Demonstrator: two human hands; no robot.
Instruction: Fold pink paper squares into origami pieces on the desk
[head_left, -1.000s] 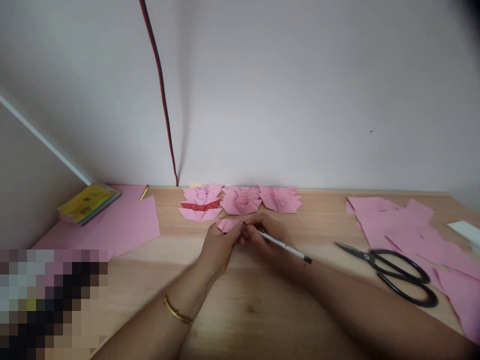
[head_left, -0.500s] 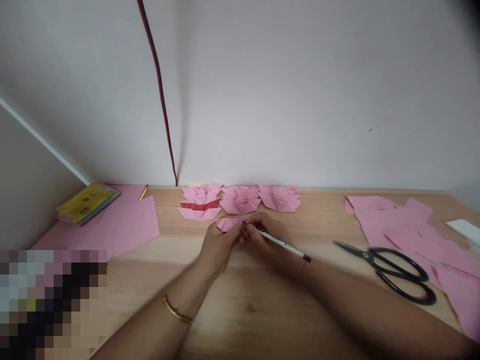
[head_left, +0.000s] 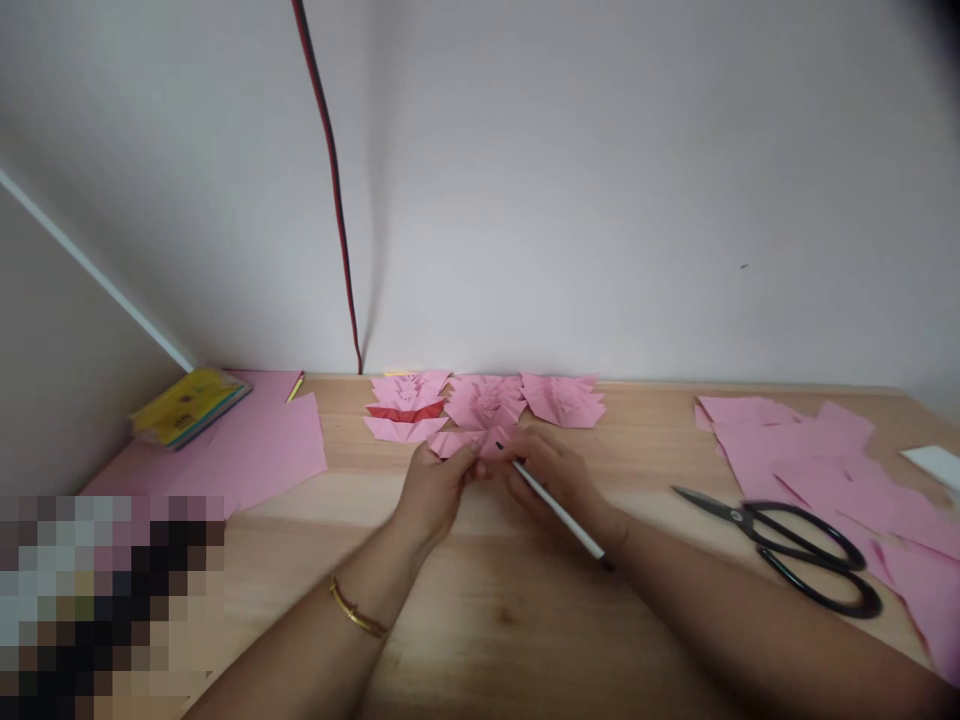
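My left hand (head_left: 433,492) pinches a folded pink paper piece (head_left: 452,443) by its lower edge, above the wooden table. A white pen (head_left: 559,510) with a dark tip and dark end is held in my right hand (head_left: 559,478). Its tip points up-left at the paper's right half, close to it; whether they touch I cannot tell. Just beyond my hands lie stacks of similar folded papers: a left stack (head_left: 405,429) with one red layer, a middle stack (head_left: 486,402) and a right stack (head_left: 564,402).
Black-handled scissors (head_left: 810,535) lie right of my right arm, beside loose pink sheets (head_left: 806,465). At left, a yellow-covered booklet (head_left: 187,408) rests on a large pink sheet (head_left: 289,445), near a yellow pencil (head_left: 295,388). A red-black cable (head_left: 335,175) runs down the wall.
The pen has drawn back slightly from my left fingers and tilts more steeply; its dark tip now shows. More of the held paper is visible. The whole view has shifted slightly.
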